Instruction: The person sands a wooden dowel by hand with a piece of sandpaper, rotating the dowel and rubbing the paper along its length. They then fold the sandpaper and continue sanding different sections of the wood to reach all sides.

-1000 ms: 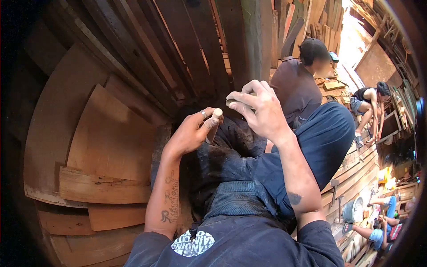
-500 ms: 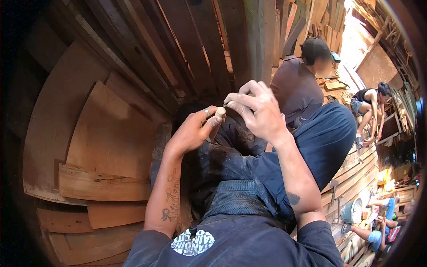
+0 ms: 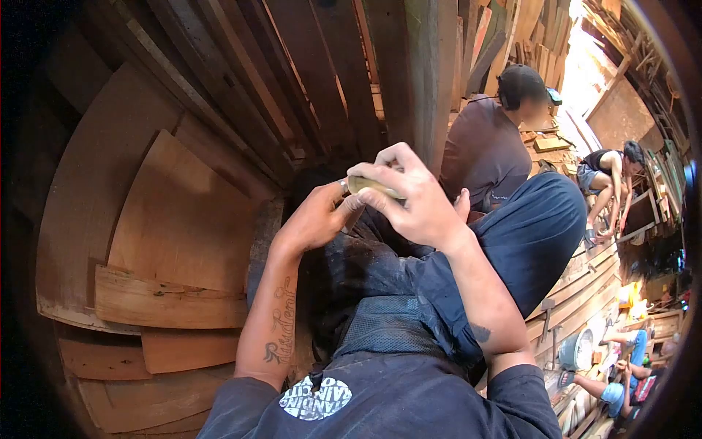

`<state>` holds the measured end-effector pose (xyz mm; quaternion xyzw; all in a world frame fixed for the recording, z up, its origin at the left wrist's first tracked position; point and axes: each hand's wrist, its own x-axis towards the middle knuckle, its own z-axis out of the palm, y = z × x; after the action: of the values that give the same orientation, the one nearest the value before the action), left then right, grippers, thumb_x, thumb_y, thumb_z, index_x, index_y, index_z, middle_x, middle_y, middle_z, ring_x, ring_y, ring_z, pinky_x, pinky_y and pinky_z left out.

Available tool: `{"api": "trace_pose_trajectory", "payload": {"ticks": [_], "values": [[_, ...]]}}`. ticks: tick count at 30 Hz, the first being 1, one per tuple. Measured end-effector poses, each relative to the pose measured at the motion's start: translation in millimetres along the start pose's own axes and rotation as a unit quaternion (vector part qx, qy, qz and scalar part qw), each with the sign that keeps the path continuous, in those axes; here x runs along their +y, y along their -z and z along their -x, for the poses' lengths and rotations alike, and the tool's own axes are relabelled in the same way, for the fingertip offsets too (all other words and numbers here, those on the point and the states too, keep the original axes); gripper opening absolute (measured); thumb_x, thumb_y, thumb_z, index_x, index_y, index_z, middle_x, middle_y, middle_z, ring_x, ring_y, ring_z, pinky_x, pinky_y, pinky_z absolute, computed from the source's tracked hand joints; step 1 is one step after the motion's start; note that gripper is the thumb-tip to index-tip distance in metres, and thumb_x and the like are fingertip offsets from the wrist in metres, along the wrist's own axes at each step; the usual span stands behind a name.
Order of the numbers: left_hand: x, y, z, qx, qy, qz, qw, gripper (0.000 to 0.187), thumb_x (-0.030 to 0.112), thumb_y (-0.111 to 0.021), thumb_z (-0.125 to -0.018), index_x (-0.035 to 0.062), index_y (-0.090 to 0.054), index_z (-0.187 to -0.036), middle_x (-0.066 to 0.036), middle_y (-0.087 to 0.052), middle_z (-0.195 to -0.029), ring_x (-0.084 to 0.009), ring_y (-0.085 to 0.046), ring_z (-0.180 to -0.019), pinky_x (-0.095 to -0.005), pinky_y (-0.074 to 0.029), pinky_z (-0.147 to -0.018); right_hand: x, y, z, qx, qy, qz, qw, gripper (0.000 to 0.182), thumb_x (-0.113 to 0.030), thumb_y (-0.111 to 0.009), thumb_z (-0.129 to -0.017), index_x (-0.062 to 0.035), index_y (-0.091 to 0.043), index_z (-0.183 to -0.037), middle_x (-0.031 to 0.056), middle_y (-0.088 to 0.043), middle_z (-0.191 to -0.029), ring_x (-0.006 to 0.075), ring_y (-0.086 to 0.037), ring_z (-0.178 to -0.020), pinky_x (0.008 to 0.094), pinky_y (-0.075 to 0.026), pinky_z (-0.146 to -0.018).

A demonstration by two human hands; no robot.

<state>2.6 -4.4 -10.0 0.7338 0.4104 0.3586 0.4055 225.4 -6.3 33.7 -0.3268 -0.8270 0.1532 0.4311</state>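
Near the middle of the view, my right hand is closed on a pale, flat, rounded piece, pinched between thumb and fingers. My left hand, with a ring on one finger, is just to the left, its fingers curled and partly behind that piece. A small light object shows below the left fingertips, too hidden to name. Both hands are close together above my dark trousers.
Wooden boards stand at the left, and upright planks at the top. A person in a dark shirt sits close at the right. Farther right are another bending person, a bucket and a seated person's legs.
My right hand has moved slightly left and down, over the left fingertips. The pale flat piece now shows in its fingers. The rounded end seen at my left thumb is now covered.
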Motion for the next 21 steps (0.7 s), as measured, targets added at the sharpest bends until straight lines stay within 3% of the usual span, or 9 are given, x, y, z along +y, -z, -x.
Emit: {"api": "trace_pose_trajectory", "payload": {"ticks": [4, 7, 8, 9, 14, 17, 21], "values": [[5, -1, 0, -0.005, 0.001, 0.014, 1.000, 0.037, 0.037, -0.064, -0.117, 0.0026, -0.072, -0.128, -0.004, -0.066, -0.083, -0.0132, -0.057, -0.077, -0.0341, -0.052, -0.073, 12, 9, -5, 0.026, -0.009, 0.111, 0.993, 0.028, -0.026, -0.079, -0.103, -0.0121, -0.082, -0.127, 0.0126, -0.061, -0.108, 0.0320, -0.066, -0.104, 0.0449, -0.056, -0.095], [3, 1, -1, -0.013, -0.001, 0.011, 1.000, 0.039, 0.039, -0.065, -0.117, 0.0014, -0.071, -0.125, -0.003, -0.065, -0.082, -0.0127, -0.056, -0.077, -0.0341, -0.051, -0.072, 1, 12, -5, 0.002, -0.011, -0.037, 0.999, 0.031, -0.024, -0.078, -0.105, -0.0102, -0.081, -0.133, 0.0140, -0.062, -0.114, 0.0323, -0.067, -0.105, 0.0430, -0.057, -0.096], [1, 0, 0, -0.011, 0.004, 0.009, 1.000, 0.040, 0.039, -0.065, -0.116, 0.0012, -0.071, -0.124, -0.003, -0.064, -0.081, -0.0126, -0.056, -0.076, -0.0342, -0.051, -0.072, -1, 3, -2, 0.003, 0.009, -0.057, 0.998, 0.032, -0.029, -0.079, -0.104, -0.0121, -0.081, -0.131, 0.0139, -0.062, -0.110, 0.0319, -0.066, -0.103, 0.0435, -0.056, -0.095], [-1, -1, 1, -0.009, 0.009, 0.006, 1.000, 0.040, 0.040, -0.065, -0.116, 0.0010, -0.071, -0.123, -0.003, -0.064, -0.081, -0.0125, -0.056, -0.076, -0.0343, -0.051, -0.072, 2, -1, 1, -0.028, -0.004, -0.045, 0.999, 0.033, -0.029, -0.078, -0.105, -0.0116, -0.081, -0.132, 0.0143, -0.062, -0.111, 0.0330, -0.067, -0.103, 0.0442, -0.056, -0.095], [2, -1, -1, -0.007, -0.004, 0.039, 0.999, 0.043, 0.042, -0.065, -0.116, -0.0005, -0.071, -0.118, -0.003, -0.064, -0.080, -0.0127, -0.055, -0.075, -0.0347, -0.050, -0.071, 27, 2, 1, 0.028, -0.034, 0.039, 0.998, 0.033, -0.028, -0.077, -0.105, -0.0102, -0.079, -0.133, 0.0142, -0.061, -0.112, 0.0331, -0.067, -0.104, 0.0443, -0.057, -0.095], [4, -1, 1, 0.004, 0.010, 0.027, 1.000, 0.043, 0.041, -0.066, -0.116, -0.0018, -0.070, -0.115, -0.003, -0.063, -0.080, -0.0128, -0.055, -0.075, -0.0348, -0.050, -0.070, 5, -6, -1, 0.022, -0.018, -0.078, 0.997, 0.034, -0.029, -0.078, -0.105, -0.0103, -0.079, -0.133, 0.0144, -0.060, -0.112, 0.0330, -0.066, -0.104, 0.0437, -0.056, -0.095], [0, -1, 2, 0.001, 0.035, 0.036, 0.999, 0.042, 0.039, -0.066, -0.116, -0.0028, -0.069, -0.113, -0.003, -0.063, -0.080, -0.0128, -0.055, -0.075, -0.0350, -0.050, -0.070, 15, -18, 3, 0.006, -0.015, -0.028, 0.999, 0.034, -0.032, -0.078, -0.104, -0.0134, -0.079, -0.133, 0.0134, -0.059, -0.113, 0.0329, -0.063, -0.110, 0.0456, -0.052, -0.100]]}}
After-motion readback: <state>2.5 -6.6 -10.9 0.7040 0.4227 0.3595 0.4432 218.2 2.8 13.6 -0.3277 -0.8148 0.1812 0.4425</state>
